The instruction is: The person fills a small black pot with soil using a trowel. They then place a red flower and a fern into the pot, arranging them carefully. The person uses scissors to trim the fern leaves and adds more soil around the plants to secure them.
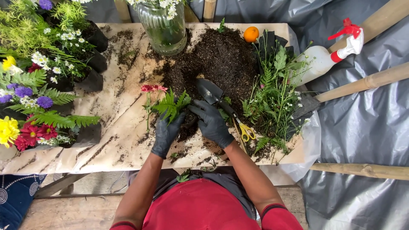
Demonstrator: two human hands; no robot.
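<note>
- A person in a red top works at a paper-covered table, both hands in black gloves, at the centre of the frame.
- The gloved left hand has its grip closed around the base of a small green fern cutting, fronds pointing toward the top of the frame.
- The gloved right hand presses, fingers spread and holding nothing, on dark soil just beside the fern.
- A black hand trowel lies just above the right hand, at the edge of the large heap of dark potting soil.
- Yellow-handled scissors lie right of the right hand.
- Two pink gerbera stems lie left of the fern.
- A clear ribbed glass jar sits top centre; a small orange fruit and a white spray bottle with red trigger lie upper right.
- Potted flowers in black pots line the left edge.
</note>
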